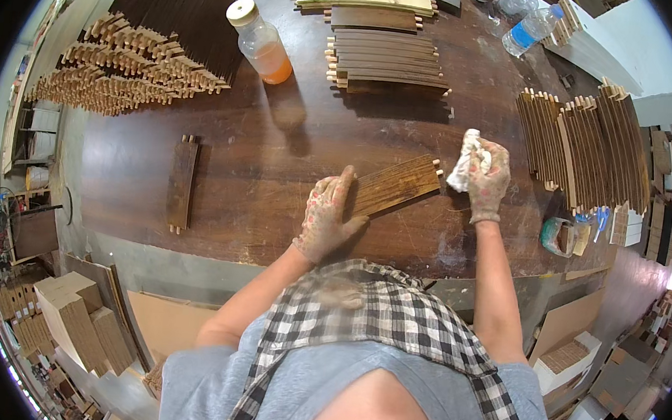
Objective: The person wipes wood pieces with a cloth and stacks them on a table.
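A dark-stained wooden board [398,186] lies slantwise on the table in front of me, two pale dowel pegs sticking out of its right end. My left hand [326,213], in a patterned work glove, grips the board's left end between thumb and fingers; that end is hidden by the glove. In my gloved right hand [490,179] is a crumpled white cloth [463,166], held just off the pegged end and apart from the board. A similar single board [183,184] with pegs at both ends lies to the left.
The brown table [264,224] bears a large stack of pegged boards [169,23] at far left, a smaller stack [387,56] at the back and another [585,151] at right. A jar of orange liquid [262,46], a water bottle [531,32] and a small tub [559,236] stand around.
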`<state>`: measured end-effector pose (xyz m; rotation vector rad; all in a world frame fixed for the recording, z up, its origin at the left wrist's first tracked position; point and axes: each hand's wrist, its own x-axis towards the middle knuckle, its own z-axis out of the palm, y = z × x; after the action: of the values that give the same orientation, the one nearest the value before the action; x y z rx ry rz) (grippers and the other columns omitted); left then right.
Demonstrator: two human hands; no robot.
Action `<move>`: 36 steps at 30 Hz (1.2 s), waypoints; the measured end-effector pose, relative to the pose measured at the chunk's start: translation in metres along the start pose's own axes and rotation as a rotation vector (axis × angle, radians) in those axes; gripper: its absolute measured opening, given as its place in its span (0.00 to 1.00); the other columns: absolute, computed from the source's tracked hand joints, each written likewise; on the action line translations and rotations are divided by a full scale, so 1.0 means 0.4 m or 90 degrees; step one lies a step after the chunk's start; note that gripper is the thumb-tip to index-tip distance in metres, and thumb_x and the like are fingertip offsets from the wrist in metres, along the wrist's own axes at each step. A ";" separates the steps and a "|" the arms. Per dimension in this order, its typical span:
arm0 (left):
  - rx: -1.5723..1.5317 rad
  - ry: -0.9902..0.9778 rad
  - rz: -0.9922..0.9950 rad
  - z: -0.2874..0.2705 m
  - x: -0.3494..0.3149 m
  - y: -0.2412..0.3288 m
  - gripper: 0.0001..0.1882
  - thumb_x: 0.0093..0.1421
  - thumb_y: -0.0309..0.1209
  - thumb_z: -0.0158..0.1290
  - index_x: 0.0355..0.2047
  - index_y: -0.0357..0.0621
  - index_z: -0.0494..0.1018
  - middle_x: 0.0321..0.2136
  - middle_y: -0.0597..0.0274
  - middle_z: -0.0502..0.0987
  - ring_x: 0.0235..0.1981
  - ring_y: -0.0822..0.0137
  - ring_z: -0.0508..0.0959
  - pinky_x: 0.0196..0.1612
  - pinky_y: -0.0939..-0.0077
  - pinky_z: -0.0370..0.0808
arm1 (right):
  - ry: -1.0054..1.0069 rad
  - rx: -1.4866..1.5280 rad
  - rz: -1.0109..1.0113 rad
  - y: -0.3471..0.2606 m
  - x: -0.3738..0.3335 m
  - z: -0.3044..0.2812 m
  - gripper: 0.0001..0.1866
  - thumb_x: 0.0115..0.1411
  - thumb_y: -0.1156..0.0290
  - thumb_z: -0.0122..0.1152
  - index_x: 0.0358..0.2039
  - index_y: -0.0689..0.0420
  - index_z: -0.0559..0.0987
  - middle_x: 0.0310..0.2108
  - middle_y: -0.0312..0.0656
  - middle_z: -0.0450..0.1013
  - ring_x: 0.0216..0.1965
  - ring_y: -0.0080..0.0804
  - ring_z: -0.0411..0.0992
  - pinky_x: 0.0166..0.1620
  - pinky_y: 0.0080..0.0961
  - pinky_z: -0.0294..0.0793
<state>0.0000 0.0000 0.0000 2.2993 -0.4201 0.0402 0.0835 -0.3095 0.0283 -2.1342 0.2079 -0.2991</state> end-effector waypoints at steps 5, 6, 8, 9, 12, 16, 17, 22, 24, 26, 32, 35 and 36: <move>0.045 0.001 0.036 -0.048 0.025 -0.031 0.54 0.46 0.35 0.68 0.70 0.33 0.52 0.57 0.50 0.72 0.56 0.46 0.70 0.61 0.52 0.66 | -0.145 -0.148 -0.411 -0.149 -0.208 0.262 0.12 0.53 0.64 0.66 0.39 0.48 0.83 0.48 0.41 0.78 0.49 0.36 0.72 0.57 0.37 0.69; 0.011 0.023 0.085 -0.035 0.024 -0.033 0.53 0.47 0.34 0.68 0.70 0.33 0.52 0.57 0.50 0.72 0.55 0.46 0.70 0.60 0.53 0.67 | -0.206 -0.129 -0.428 -0.148 -0.255 0.278 0.14 0.52 0.60 0.68 0.40 0.48 0.84 0.50 0.38 0.77 0.52 0.35 0.69 0.58 0.36 0.64; -0.019 0.007 0.046 0.003 0.008 -0.015 0.49 0.49 0.34 0.65 0.69 0.34 0.54 0.56 0.46 0.71 0.58 0.45 0.69 0.63 0.52 0.64 | -0.236 -0.159 -0.429 -0.102 -0.269 0.232 0.21 0.49 0.54 0.72 0.42 0.48 0.84 0.50 0.36 0.75 0.51 0.35 0.69 0.56 0.37 0.66; -0.029 -0.003 0.034 0.005 0.013 -0.004 0.47 0.51 0.34 0.64 0.68 0.34 0.55 0.56 0.44 0.70 0.59 0.45 0.68 0.64 0.51 0.63 | -0.200 -0.171 -0.430 -0.050 -0.244 0.214 0.23 0.48 0.52 0.74 0.43 0.48 0.84 0.50 0.36 0.74 0.50 0.34 0.68 0.56 0.37 0.67; 0.031 -0.017 0.032 -0.051 0.032 0.017 0.46 0.47 0.33 0.68 0.65 0.37 0.61 0.56 0.49 0.71 0.57 0.47 0.69 0.62 0.53 0.65 | -0.049 -0.204 -0.391 0.002 -0.118 0.134 0.27 0.47 0.54 0.74 0.47 0.47 0.81 0.50 0.40 0.73 0.51 0.33 0.68 0.58 0.35 0.69; 0.066 -0.030 0.042 -0.060 0.058 0.043 0.41 0.44 0.33 0.70 0.60 0.42 0.68 0.54 0.51 0.72 0.54 0.48 0.70 0.60 0.54 0.67 | 0.040 -0.181 -0.124 0.113 -0.020 -0.008 0.20 0.56 0.81 0.63 0.49 0.49 0.79 0.49 0.41 0.72 0.54 0.36 0.70 0.59 0.35 0.73; 0.074 -0.039 0.033 -0.060 0.061 0.049 0.41 0.44 0.33 0.70 0.60 0.43 0.68 0.54 0.52 0.72 0.54 0.48 0.70 0.60 0.53 0.67 | 0.079 -0.079 -0.015 0.131 -0.021 -0.027 0.16 0.60 0.79 0.63 0.49 0.53 0.78 0.46 0.38 0.74 0.48 0.30 0.74 0.53 0.28 0.77; -0.160 -0.139 -0.117 -0.103 0.103 0.059 0.24 0.57 0.33 0.62 0.54 0.42 0.75 0.44 0.50 0.78 0.47 0.50 0.75 0.53 0.59 0.73 | 0.099 0.273 0.141 0.079 -0.102 -0.011 0.14 0.63 0.76 0.65 0.50 0.59 0.77 0.41 0.34 0.76 0.34 0.16 0.74 0.34 0.15 0.76; -0.321 -0.240 -0.383 -0.126 0.117 0.049 0.17 0.67 0.35 0.55 0.52 0.41 0.77 0.37 0.50 0.81 0.41 0.50 0.79 0.49 0.60 0.75 | 0.093 0.303 0.161 0.051 -0.132 -0.004 0.14 0.63 0.77 0.65 0.49 0.59 0.78 0.38 0.33 0.77 0.33 0.15 0.74 0.34 0.14 0.76; -0.114 -0.069 -0.154 -0.117 0.125 0.001 0.19 0.66 0.36 0.55 0.54 0.40 0.76 0.37 0.51 0.81 0.42 0.51 0.79 0.49 0.59 0.75 | 0.088 0.322 0.156 0.044 -0.138 -0.004 0.14 0.63 0.77 0.65 0.49 0.59 0.78 0.38 0.33 0.77 0.34 0.16 0.75 0.36 0.15 0.76; 0.056 0.023 0.053 -0.110 0.074 -0.005 0.51 0.51 0.38 0.70 0.70 0.40 0.54 0.62 0.42 0.63 0.61 0.42 0.65 0.62 0.54 0.66 | 0.113 -0.036 -0.153 0.024 -0.079 -0.011 0.14 0.64 0.77 0.64 0.50 0.56 0.78 0.47 0.36 0.74 0.41 0.19 0.75 0.42 0.16 0.79; 0.067 -0.058 0.023 -0.065 0.044 0.040 0.55 0.48 0.37 0.70 0.71 0.37 0.52 0.62 0.42 0.63 0.61 0.42 0.64 0.62 0.50 0.64 | 0.008 -0.100 -0.289 -0.118 -0.090 0.076 0.22 0.51 0.70 0.71 0.48 0.54 0.78 0.49 0.43 0.74 0.54 0.41 0.72 0.58 0.39 0.73; 0.087 -0.031 0.023 -0.040 0.030 0.024 0.53 0.47 0.36 0.69 0.70 0.36 0.53 0.60 0.43 0.66 0.59 0.43 0.66 0.61 0.50 0.65 | -0.048 -0.055 -0.328 -0.158 -0.105 0.125 0.25 0.45 0.67 0.72 0.47 0.52 0.78 0.49 0.44 0.75 0.54 0.42 0.71 0.58 0.39 0.72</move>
<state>0.0100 0.0017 0.0198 2.4304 -0.4974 0.0319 0.0599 -0.2241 0.0491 -2.2558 -0.3867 -0.5113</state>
